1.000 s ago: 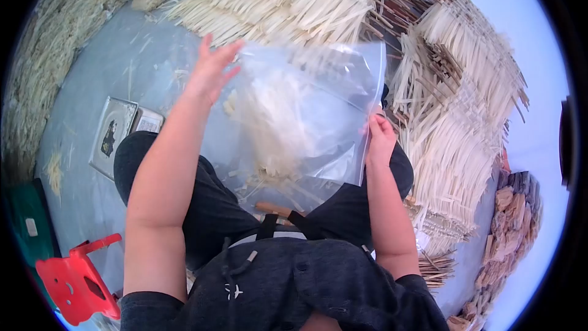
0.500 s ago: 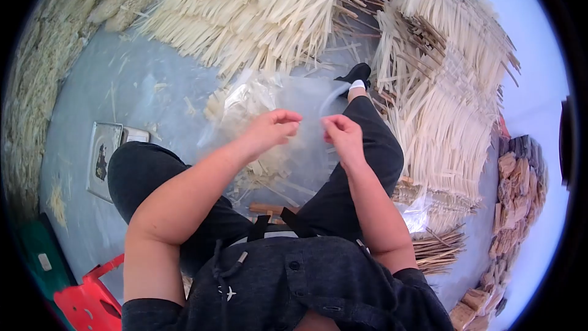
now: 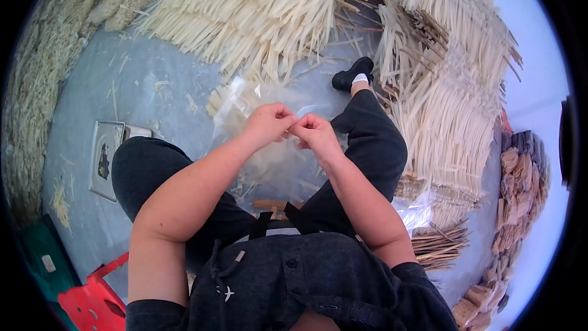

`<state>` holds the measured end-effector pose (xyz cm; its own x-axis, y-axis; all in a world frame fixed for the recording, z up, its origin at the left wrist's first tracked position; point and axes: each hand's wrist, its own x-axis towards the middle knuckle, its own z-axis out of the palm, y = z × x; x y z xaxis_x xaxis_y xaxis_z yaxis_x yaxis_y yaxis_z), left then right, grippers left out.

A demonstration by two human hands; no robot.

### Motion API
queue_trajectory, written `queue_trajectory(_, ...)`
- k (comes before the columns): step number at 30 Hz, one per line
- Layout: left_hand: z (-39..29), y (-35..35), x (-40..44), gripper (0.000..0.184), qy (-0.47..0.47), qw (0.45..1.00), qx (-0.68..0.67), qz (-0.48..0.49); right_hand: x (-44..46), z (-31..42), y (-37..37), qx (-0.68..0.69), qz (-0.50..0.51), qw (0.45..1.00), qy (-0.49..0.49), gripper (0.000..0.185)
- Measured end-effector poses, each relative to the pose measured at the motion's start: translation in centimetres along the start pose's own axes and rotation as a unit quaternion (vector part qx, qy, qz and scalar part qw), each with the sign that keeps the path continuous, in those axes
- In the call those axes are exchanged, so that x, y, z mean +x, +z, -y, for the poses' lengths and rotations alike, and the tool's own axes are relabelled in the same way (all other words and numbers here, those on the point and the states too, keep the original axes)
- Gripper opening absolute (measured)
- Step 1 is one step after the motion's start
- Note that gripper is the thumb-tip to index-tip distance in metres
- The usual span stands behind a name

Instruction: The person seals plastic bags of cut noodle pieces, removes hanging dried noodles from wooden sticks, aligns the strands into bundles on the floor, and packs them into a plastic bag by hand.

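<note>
Flr (image 3: 86, 98) smooth, blue-gry, dull sheen, pale scraps strewn abt. Wall (image 3: 539, 79) on R plain, v. pale blue, w/ dk obj. (image 3: 565, 141) at far R edge, can't tell what. Low L corner: red plastic chair (image 3: 92, 306), smiley cut-out in back, partly cropped; dk green box (image 3: 40, 248) w/ white label just behind. Rough tan bank (image 3: 55, 43) along L side. Brn wood stack (image 3: 511, 196) near R wall. Light cool, bright, fairly even, esp. on R.
</note>
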<state>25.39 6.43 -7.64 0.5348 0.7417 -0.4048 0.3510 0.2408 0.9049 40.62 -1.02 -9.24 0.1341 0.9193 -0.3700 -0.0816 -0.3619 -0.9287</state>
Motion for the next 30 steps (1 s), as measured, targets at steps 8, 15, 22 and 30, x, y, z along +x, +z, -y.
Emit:
queue_trajectory(8, 2.0, 0.1, 1.0, 0.018, 0.088, 0.985, 0.145, -0.042, -0.9, 0.0, 0.1, 0.141, 0.046, 0.985, 0.092, 0.010)
queue_trajectory(15, 1.5, 1.7, -0.4, 0.021, 0.128, 0.956, 0.265, -0.001, 1.1, -1.7, -2.0, 0.126, -0.098, 0.987, 0.030, 0.013)
queue_trajectory(22, 0.9, 2.1, -0.8, 0.045, 0.139, 0.950, 0.278, -0.032, 2.5, -1.5, -1.3, -0.446, -0.170, 0.859, -0.184, 0.018)
queue_trajectory(30, 0.9, 1.4, 0.5, 0.037, -0.033, 0.992, -0.125, 0.001, 1.2, 1.2, -0.2, -0.468, -0.123, 0.856, -0.181, 0.017)
